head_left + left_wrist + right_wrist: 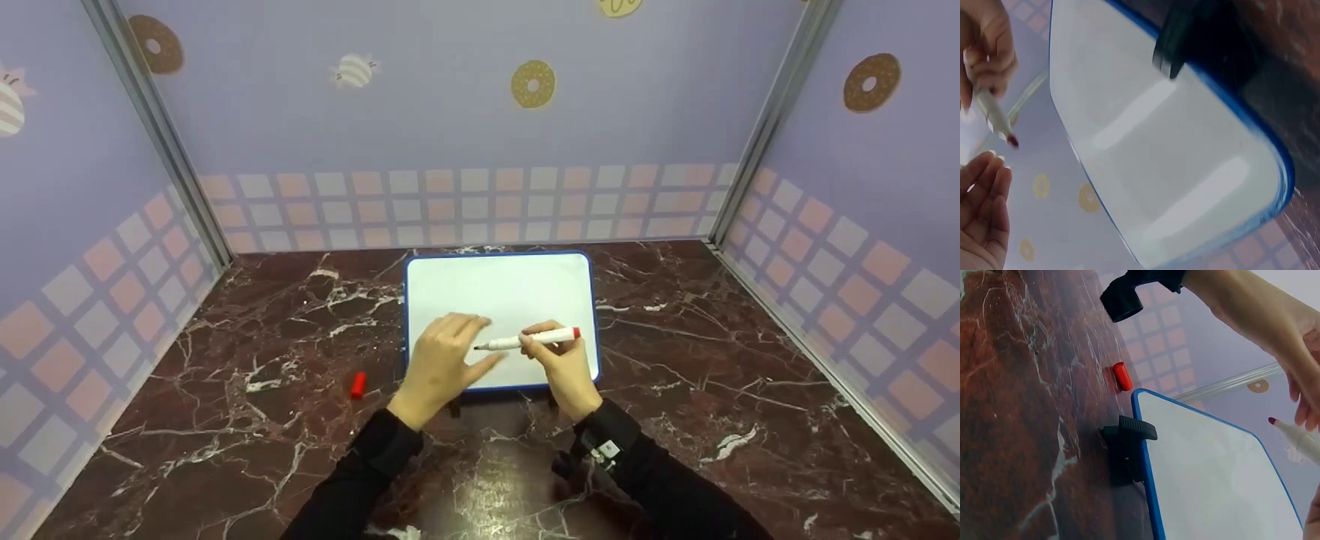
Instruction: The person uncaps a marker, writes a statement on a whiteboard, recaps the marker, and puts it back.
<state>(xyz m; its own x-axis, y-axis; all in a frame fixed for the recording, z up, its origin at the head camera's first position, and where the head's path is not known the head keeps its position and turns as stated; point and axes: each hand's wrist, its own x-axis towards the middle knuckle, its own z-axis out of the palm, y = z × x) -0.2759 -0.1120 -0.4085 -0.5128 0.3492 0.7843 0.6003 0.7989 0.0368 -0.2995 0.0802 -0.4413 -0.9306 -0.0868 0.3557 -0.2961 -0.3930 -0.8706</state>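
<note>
My right hand (564, 367) pinches a white marker (536, 339) above the whiteboard (499, 292). Its bare dark tip points left and its red end points right. Apart from the tip, my left hand (442, 360) hovers over the board's lower left with fingers extended and holding nothing. In the left wrist view, the marker's dark red tip (1013, 140) is just above the left fingertips (999, 169). A red marker cap (358, 385) lies on the table left of the board. Only a sliver of my right hand (1313, 517) shows in the right wrist view.
The blue-rimmed whiteboard is on a dark red marbled table (262, 442). A black clip (1137, 428) grips the board's near edge. Patterned panels (450, 135) enclose the back and both sides. Each wrist wears a black strap (611, 435).
</note>
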